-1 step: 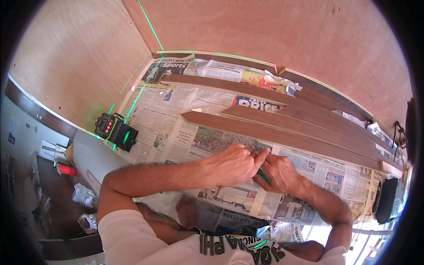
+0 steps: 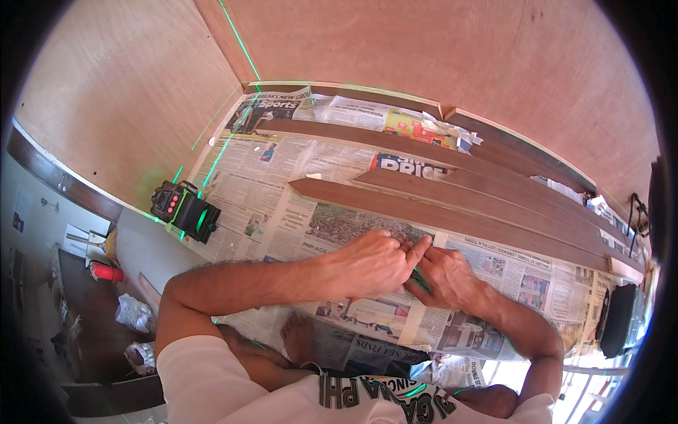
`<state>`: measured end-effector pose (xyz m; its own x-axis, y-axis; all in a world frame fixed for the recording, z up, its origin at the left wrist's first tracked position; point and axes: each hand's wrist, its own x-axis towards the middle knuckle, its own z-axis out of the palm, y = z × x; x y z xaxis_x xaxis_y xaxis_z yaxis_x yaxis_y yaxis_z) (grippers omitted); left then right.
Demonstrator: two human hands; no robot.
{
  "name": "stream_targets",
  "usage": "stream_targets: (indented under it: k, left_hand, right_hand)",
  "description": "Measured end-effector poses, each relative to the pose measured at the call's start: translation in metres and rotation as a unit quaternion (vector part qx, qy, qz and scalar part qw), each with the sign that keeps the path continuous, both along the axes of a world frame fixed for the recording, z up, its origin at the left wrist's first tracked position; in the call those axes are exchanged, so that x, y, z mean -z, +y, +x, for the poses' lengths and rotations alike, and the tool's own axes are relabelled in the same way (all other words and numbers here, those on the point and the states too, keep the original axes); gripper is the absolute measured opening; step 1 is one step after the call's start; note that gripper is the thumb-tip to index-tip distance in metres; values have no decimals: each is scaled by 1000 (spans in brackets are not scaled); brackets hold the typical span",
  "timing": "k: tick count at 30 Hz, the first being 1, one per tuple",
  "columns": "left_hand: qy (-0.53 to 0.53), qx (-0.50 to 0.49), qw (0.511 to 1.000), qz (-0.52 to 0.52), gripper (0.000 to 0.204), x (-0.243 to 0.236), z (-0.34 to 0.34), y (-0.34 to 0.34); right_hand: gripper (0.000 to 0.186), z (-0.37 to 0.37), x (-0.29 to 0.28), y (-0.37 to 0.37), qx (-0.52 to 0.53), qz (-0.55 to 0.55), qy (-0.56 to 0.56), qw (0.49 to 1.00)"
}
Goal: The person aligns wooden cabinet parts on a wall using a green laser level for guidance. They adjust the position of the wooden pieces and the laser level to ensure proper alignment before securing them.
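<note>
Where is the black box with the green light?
In the head view, the black laser level sits far left, at the newspaper's edge by the plywood wall, left of the left hand.

Plain plywood walls (image 2: 438,63) meet in a corner at the far end, with thin green laser lines (image 2: 236,35) running up the seam and across the panels. Spread newspapers (image 2: 282,191) cover the surface, and long dark wooden planks (image 2: 452,212) lie on them. A black laser level (image 2: 185,209) sits at the left edge. Bright daylight falls evenly over everything.
</note>
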<state>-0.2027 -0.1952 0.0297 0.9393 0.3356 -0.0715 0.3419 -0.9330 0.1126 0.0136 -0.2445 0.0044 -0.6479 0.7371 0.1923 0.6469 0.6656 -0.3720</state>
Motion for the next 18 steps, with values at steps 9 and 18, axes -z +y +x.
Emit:
stream_targets:
  k: [9,18]
  left_hand:
    - [8,-5,1000,-14,95,-6,5,0]
    - [7,3,1000,-6,93,-3,2,0]
  right_hand:
    - [43,3,-2,-1,8,-6,-4,1000]
    - [46,2,-1,0,5,-2,-10,1000]
